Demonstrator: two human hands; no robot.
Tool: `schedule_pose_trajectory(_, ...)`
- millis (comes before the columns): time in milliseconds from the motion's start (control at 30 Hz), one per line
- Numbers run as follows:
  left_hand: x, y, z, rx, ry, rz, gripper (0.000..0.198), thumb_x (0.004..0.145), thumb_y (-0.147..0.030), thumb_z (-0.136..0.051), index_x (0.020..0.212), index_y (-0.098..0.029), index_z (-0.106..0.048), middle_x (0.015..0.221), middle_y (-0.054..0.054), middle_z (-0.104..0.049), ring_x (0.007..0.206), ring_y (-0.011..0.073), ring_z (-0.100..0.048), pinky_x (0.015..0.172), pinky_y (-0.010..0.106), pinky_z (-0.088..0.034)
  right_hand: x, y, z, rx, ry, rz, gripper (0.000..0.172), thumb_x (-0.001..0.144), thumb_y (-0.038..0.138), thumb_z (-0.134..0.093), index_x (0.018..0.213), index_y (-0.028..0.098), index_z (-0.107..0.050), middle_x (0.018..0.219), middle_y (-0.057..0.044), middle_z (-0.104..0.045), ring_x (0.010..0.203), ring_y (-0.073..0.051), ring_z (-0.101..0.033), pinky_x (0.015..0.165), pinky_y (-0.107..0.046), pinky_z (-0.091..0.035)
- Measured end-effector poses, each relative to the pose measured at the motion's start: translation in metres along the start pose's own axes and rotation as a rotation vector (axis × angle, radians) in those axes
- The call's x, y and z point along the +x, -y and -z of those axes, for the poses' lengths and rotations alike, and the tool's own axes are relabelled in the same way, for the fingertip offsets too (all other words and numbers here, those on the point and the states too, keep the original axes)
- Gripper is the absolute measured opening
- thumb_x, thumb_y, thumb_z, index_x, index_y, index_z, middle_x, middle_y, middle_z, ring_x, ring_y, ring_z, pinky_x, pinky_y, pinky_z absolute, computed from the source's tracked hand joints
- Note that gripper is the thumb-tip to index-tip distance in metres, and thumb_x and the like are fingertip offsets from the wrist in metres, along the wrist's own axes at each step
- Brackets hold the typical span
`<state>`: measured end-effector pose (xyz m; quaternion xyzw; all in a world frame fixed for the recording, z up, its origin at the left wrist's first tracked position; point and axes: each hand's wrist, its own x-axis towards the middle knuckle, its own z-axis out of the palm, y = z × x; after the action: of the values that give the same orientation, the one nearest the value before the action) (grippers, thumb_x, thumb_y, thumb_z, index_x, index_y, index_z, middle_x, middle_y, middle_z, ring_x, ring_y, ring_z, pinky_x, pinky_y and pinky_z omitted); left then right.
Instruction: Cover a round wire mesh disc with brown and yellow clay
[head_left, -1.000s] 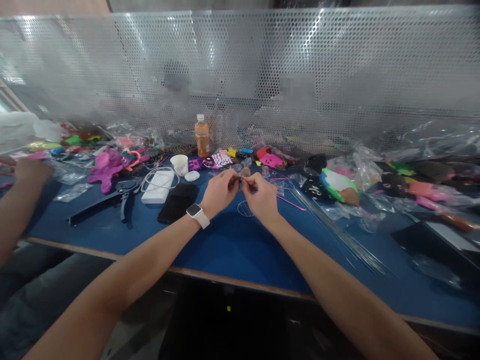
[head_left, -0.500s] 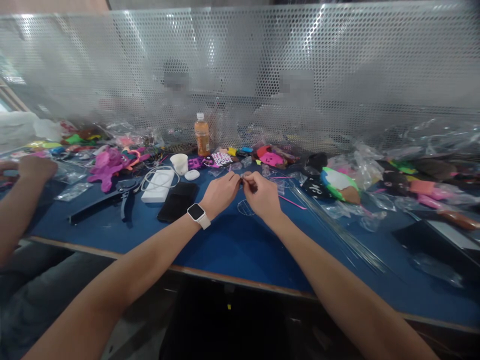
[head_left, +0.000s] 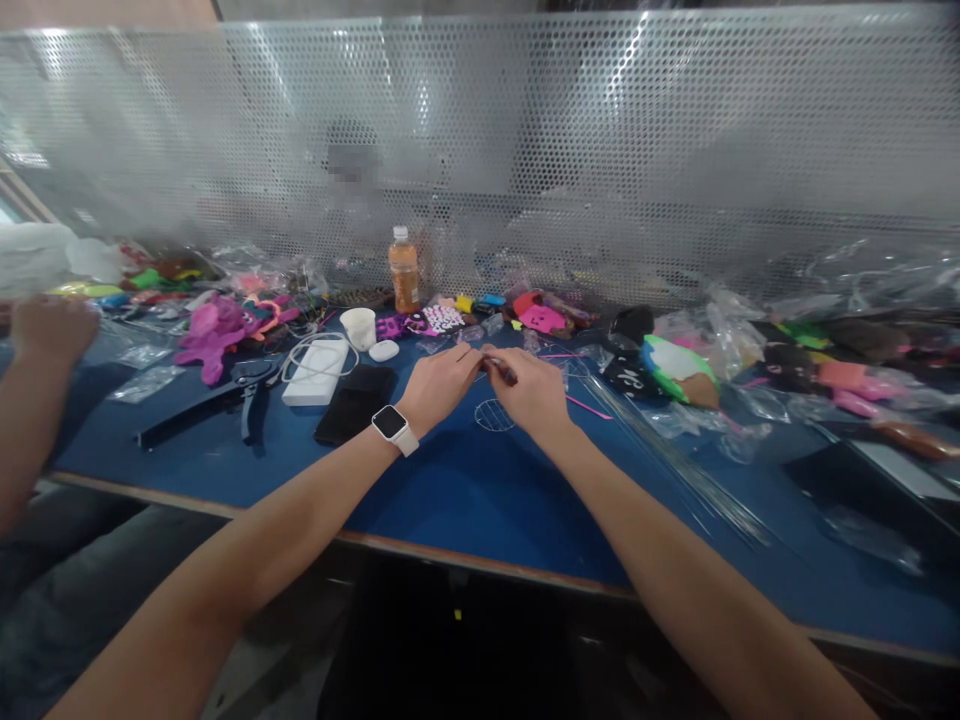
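Note:
My left hand and my right hand meet over the middle of the blue table. Their fingertips touch, both pinched closed, and what lies between them is too small to make out. Just below the fingers is a small round wire grid; whether it hangs from them or lies on the table I cannot tell. Thin straight wires lie in a bundle to the right. A pink strip rests beyond my right wrist.
To the left are black-handled cutters, a black phone, a white box with a cable and a white cup. An orange drink bottle stands by the perforated metal screen. A co-worker's hand is far left.
My right hand has turned slightly and its fingers lie flatter against my left fingertips. My left hand stays almost in place. The co-worker's hand has moved a little left.

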<state>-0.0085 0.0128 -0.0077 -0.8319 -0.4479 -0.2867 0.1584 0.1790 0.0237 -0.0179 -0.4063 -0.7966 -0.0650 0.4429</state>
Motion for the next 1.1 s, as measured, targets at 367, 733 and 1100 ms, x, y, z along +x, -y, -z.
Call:
schedule_pose_trajectory(367, -0.001, -0.009, -0.003, -0.044, -0.025, 0.105, 0.01, 0.103, -0.023, -0.058, 0.103, -0.016, -0.064, 0.102, 0.011, -0.07, 0.084, 0.0219, -0.069, 0.06, 0.03, -0.044, 0.005, -0.002, 0.004, -0.187, 0.024, 0.063, 0.028, 0.11, 0.035, -0.05, 0.102, 0.026, -0.075, 0.088, -0.004, -0.075, 0.068, -0.017, -0.066, 0.058, -0.033, -0.033)
schedule_pose_trajectory(733, 0.002, 0.002, -0.012, -0.137, -0.023, 0.167, 0.019, 0.105, -0.017, -0.05, 0.091, -0.017, -0.062, 0.089, 0.008, -0.07, 0.076, 0.0204, -0.066, 0.063, 0.03, -0.043, 0.003, 0.001, 0.002, -0.158, -0.011, 0.033, 0.03, 0.106, 0.044, -0.059, 0.086, 0.023, -0.068, 0.085, -0.003, -0.074, 0.066, -0.016, -0.064, 0.055, -0.032, -0.032)
schedule_pose_trajectory(1100, 0.001, 0.002, -0.002, -0.142, -0.058, 0.123, 0.019, 0.105, -0.022, -0.053, 0.092, -0.018, -0.066, 0.091, 0.008, -0.07, 0.074, 0.0191, -0.064, 0.062, 0.029, -0.043, 0.001, 0.006, 0.003, -0.046, -0.008, 0.021, 0.02, 0.104, 0.035, -0.058, 0.114, 0.024, -0.072, 0.105, -0.005, -0.074, 0.071, -0.017, -0.066, 0.06, -0.033, -0.045)
